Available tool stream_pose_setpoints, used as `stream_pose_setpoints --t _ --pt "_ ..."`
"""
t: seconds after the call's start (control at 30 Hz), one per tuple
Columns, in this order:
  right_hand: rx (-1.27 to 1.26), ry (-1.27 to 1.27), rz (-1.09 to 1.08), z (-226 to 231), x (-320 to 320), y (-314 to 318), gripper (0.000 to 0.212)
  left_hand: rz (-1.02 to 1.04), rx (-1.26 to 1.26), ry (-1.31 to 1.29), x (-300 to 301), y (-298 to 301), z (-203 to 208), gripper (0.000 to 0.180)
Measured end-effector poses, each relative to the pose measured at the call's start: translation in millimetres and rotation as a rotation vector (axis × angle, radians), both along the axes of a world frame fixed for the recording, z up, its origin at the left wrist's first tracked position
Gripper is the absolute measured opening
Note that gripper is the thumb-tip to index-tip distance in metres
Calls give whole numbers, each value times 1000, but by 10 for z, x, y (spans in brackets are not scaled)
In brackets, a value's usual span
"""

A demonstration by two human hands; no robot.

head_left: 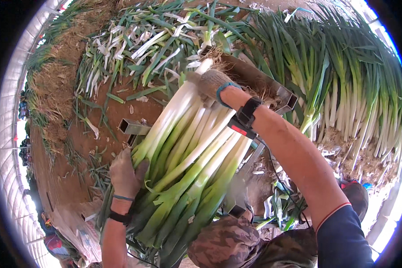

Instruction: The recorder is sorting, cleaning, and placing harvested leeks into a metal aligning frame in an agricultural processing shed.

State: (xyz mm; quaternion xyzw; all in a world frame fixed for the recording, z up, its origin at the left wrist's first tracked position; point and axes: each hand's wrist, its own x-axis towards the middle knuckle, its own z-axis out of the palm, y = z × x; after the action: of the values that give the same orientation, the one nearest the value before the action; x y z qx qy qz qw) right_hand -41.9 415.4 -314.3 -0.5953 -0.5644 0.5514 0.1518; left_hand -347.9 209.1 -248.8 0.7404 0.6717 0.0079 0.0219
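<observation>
A thick bundle of leeks lies across a metal frame, white shafts at the far end, green leaves spreading toward me. My left hand, in a light work glove, is closed against the bundle's left side, its thumb over the outer leek. At the far end, my gloved right hand is on the white shafts near the roots. Its fingers are blurred and partly hidden, so their grip does not show. Brown stringy roots stick out just beyond it. A black band with a red-marked device circles my right wrist.
Another metal channel crosses behind the bundle. Many leeks are laid out at the right. Stripped leaves litter the brown soil at the far left. A camouflage-patterned knee shows below, and a plastic sheet lies at lower left.
</observation>
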Motion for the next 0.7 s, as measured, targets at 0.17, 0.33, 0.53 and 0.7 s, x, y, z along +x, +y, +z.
stream_pose_setpoints --t 0.17,0.33,0.53,0.7 --pt "-97 61 -36 28 20 -120 62 88 19 -13 -56 -161 -168 60" --pt "361 -237 -27 -296 -138 -63 43 115 -125 -287 -312 94 -541 60" --pt "109 419 -2 558 783 -1220 44 167 -166 -246 -543 -50 -364 66" --pt "-171 382 -922 -332 2909 -2196 29 235 -217 18 150 170 11 70"
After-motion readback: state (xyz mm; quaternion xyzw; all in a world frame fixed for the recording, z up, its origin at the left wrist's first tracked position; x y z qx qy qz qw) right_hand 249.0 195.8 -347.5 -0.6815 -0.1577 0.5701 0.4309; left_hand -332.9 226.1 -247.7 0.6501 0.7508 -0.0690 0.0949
